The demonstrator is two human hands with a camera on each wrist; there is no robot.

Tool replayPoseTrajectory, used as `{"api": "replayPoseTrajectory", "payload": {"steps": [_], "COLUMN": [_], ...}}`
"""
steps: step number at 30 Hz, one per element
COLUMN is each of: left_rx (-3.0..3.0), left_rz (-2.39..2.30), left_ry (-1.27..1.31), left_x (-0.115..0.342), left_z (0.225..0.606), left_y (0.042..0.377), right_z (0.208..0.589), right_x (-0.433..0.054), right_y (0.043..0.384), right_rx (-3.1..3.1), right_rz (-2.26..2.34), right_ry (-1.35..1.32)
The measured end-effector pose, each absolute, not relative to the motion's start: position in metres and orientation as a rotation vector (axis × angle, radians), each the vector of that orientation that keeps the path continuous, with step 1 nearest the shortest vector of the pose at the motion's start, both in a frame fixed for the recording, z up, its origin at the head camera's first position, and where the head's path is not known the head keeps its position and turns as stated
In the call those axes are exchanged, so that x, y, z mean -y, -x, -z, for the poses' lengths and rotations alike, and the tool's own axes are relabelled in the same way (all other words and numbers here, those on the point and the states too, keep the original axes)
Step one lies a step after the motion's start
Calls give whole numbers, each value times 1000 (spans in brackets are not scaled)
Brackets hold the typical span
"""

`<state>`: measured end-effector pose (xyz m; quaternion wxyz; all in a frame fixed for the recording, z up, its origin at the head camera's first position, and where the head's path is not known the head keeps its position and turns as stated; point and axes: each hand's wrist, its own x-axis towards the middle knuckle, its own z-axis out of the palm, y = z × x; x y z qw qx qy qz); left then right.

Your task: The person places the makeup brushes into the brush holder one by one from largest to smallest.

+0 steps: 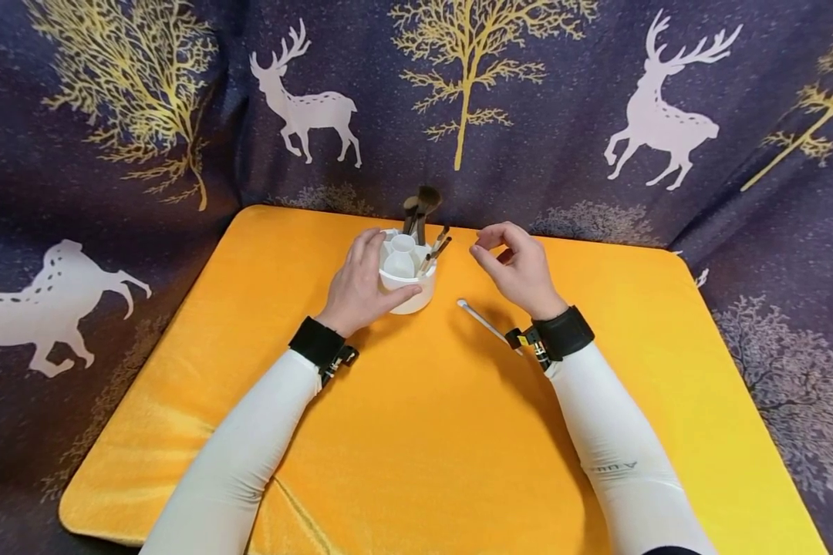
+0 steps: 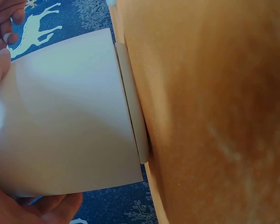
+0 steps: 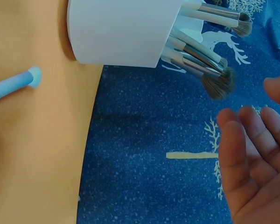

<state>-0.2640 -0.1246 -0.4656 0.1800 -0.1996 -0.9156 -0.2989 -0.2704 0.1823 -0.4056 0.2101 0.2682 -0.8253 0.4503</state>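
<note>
A white round makeup brush holder (image 1: 416, 298) stands on the table with several makeup brushes (image 1: 428, 200) in it, bristles up. Around its left side my left hand (image 1: 362, 289) grips it, thumb across the front; the left wrist view shows the holder's smooth wall (image 2: 70, 116) between thumb and fingers. My right hand (image 1: 517, 266) hovers to the right of the holder, fingers loosely bent and holding nothing. In the right wrist view its fingers (image 3: 233, 149) are apart from the brush heads (image 3: 218, 85). Below that hand lies a slim pale stick (image 1: 482, 320), its exact kind unclear.
An orange-yellow cloth (image 1: 416, 455) covers the table, with creases at the front left. Behind and at the sides hangs a dark blue curtain (image 1: 375, 92) printed with deer and trees. The holder stands near the table's back edge.
</note>
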Motion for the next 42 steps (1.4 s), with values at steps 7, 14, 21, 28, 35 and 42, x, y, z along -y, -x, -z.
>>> {"api": "replayPoseTrajectory", "payload": {"steps": [7,14,21,28,35,42], "left_rx": [2590,2591,2590,2588,2593,2592], "left_rz": [842,845,840,838,847,831], "left_ry": [558,561,558,560,553,557], "left_x": [126,125,124,124,124,124], "left_z": [465,465,465,465,465,464], "left_y": [264,263,264,264,263,263], "right_z": [410,413,417,414,412,414], "right_x": [-190,-197,-204,-210,-213,-214], "right_y": [268,263,262,263,264,264], "right_rx": [2314,2341,2357,2454,2671,2784], "right_rz": [-1231,-1183,-1165,-1149,-1077,-1056], "right_ry": [-749,-747,-747,-712,-661,-676]}}
